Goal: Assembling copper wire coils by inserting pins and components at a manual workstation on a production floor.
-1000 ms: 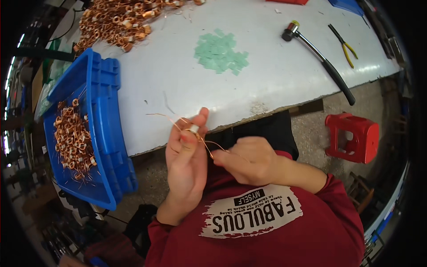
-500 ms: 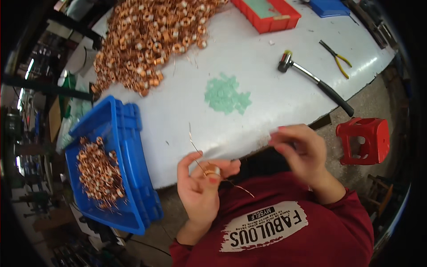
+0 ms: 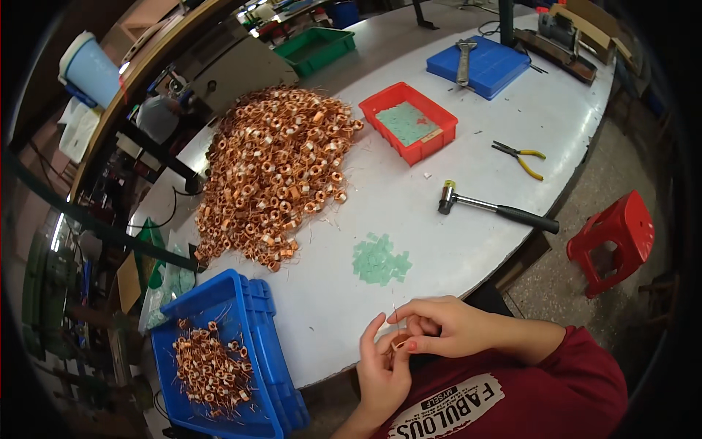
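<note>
Close to my body, just off the table's near edge, a small copper wire coil (image 3: 399, 341) sits between my two hands, with a thin wire end standing up from it. My left hand (image 3: 382, 377) grips the coil between thumb and fingers. From the other side, my right hand (image 3: 453, 327) closes its thumb and bent fingers on the same coil, partly covering it. Beyond the hands, a small pile of pale green square pieces (image 3: 380, 260) lies on the white table (image 3: 329, 314).
A large heap of copper coils (image 3: 278, 175) lies far left; a blue crate (image 3: 259, 329) with more coils stands left. A red tray (image 3: 423, 151) holds green pieces. A hammer (image 3: 504, 211), yellow-handled pliers (image 3: 521, 154) and a wrench (image 3: 463, 62) lie right; a red stool (image 3: 620, 230) stands beyond.
My right hand has come in from the right and joined the left at the coil. The view has tilted up, showing more of the table's far side.
</note>
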A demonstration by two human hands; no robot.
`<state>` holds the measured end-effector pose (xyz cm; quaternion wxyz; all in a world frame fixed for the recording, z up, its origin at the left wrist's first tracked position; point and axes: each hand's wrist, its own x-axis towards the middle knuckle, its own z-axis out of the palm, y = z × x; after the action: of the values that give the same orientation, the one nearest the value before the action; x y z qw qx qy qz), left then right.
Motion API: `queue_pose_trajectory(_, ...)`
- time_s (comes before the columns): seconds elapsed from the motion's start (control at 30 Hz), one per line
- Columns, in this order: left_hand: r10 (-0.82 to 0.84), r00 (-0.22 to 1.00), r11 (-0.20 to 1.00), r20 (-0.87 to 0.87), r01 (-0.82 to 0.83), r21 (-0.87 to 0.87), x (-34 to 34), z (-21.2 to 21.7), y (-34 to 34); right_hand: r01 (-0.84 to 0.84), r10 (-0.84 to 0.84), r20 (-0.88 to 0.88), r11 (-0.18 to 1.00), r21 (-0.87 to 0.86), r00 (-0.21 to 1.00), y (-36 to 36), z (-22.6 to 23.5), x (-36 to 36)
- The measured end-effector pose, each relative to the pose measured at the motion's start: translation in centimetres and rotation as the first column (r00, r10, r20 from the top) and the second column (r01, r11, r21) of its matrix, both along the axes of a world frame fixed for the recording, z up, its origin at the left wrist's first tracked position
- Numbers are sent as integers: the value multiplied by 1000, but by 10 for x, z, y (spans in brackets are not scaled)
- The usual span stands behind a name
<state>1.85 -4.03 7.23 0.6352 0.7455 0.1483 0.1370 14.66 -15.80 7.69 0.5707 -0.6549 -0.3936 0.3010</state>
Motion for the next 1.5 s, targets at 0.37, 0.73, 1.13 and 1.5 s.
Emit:
queue_pose_trajectory(0.37,-64,997,990,-50,57,-125,-1,-19,-1,-302,326,-232,944,134,916,14,-28,18)
queue_pose_trajectory(0.73,-206,969,978,-139,206,-15,-8,-12,11,-331,379,-179,910,249,908,13,-22,37)
queue_pose_trajectory(1.13,-12,990,826,-137,-67,-560,-39,-25,36,-20,14,647,1000,1,762,51,-11,72)
queue_pose_trajectory(1.5,48,998,860,-50,-67,-506,-28,-26,44,213,91,970,967,-140,224,87,-36,74)
